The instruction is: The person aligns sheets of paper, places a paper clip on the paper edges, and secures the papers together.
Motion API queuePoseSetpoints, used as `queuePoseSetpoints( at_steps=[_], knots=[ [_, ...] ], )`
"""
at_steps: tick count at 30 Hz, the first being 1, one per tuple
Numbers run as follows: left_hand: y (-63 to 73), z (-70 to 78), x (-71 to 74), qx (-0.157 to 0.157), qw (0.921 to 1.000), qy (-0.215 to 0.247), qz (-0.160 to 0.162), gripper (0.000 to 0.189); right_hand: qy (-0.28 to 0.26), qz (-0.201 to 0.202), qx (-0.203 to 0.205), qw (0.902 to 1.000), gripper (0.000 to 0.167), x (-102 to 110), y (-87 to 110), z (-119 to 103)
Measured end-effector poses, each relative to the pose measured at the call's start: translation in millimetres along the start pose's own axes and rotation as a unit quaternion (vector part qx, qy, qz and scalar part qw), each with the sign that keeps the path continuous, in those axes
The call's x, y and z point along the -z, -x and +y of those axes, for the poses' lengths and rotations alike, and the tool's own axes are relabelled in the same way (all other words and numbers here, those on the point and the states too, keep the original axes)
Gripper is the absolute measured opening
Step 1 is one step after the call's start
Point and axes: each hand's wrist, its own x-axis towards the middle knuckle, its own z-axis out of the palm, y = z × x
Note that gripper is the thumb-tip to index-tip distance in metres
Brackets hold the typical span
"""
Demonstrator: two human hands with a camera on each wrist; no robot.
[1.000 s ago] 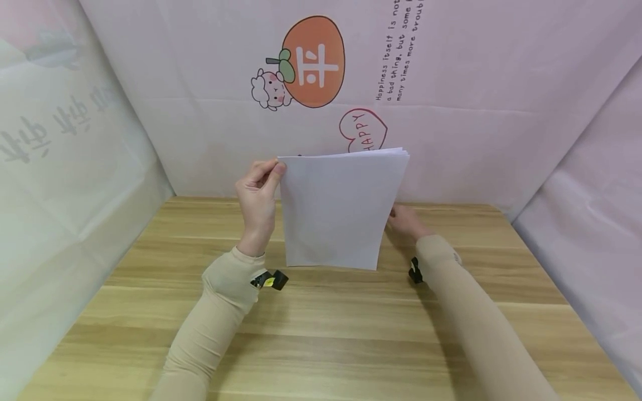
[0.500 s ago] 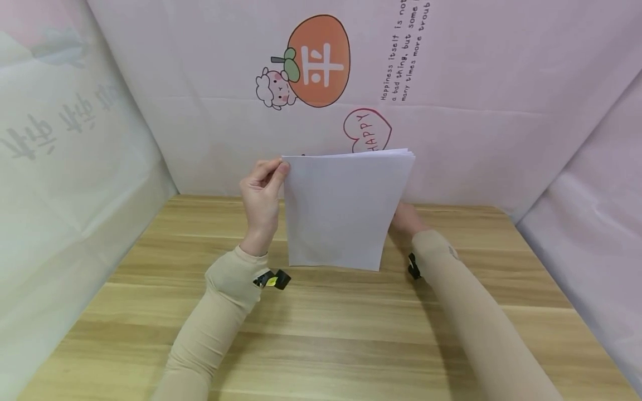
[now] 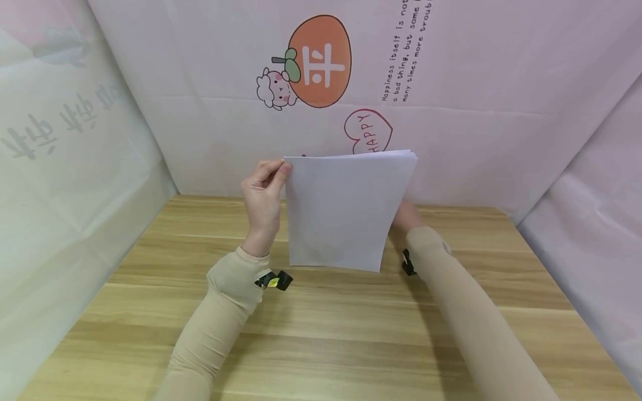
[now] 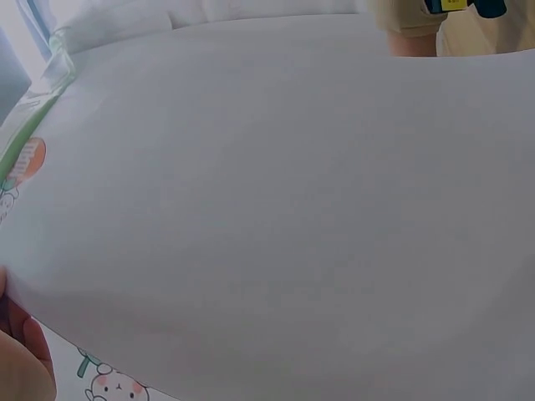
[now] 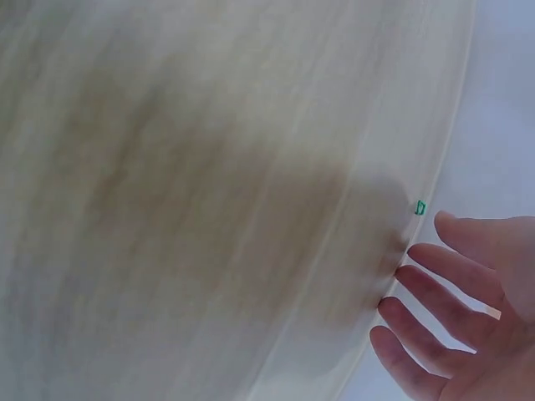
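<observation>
A stack of white paper sheets stands upright above the wooden table in the head view, its upper edges slightly fanned at the right. My left hand pinches the upper left corner between thumb and fingers. In the left wrist view the paper fills most of the picture, and part of the left hand shows at the lower left. Behind the paper's right side reaches my right hand, mostly hidden in the head view. The right wrist view has this hand with fingers extended and spread near the table's edge, holding nothing.
The wooden table spreads below both arms. A printed white cloth hangs behind it, with more cloth at the left and right sides. On the tabletop near the edge sits a small green mark.
My right hand has slid further behind the paper, so less of it shows in the head view. The left hand keeps its pinch, and the paper appears slightly further right as the whole view shifts.
</observation>
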Motion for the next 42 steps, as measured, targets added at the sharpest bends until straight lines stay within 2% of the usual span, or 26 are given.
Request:
queuePoseSetpoints(
  at_steps=[6,9,12,15,24,30,38,42],
  knots=[
    [-0.5,1.2,-1.5,-0.003,1.0000,0.009,-0.001,0.020,-0.019,0.037,0.010,0.9991,0.045,-3,-3.2,3],
    [-0.3,1.5,-2.0,-0.004,1.0000,0.008,-0.004,0.019,-0.053,0.048,-0.013,0.9974,0.047,-5,-1.6,1],
    [0.3,1.2,-2.0,-0.006,0.9999,0.009,-0.005,0.018,-0.112,0.055,-0.048,0.9910,0.054,-7,0.5,-1],
    [1.1,0.7,-1.5,-0.008,0.9999,0.011,-0.005,0.018,-0.139,0.064,-0.066,0.9860,0.060,-11,0.3,0],
    [1.1,1.1,-1.9,-0.013,0.9998,0.015,-0.003,0.019,-0.139,0.074,-0.098,0.9826,0.062,-16,-2.4,-2],
    [1.0,2.1,-2.4,-0.013,0.9998,0.014,-0.003,0.020,-0.138,0.072,-0.088,0.9838,0.064,-15,1.6,-6],
    [0.7,2.2,-2.2,-0.012,0.9997,0.019,-0.003,0.018,-0.101,0.051,-0.065,0.9914,0.063,-14,2.5,-7],
    [0.7,1.9,-2.5,-0.011,0.9998,0.017,-0.003,0.019,-0.092,0.076,-0.038,0.9921,0.057,-20,-2.7,-4]
  ],
)
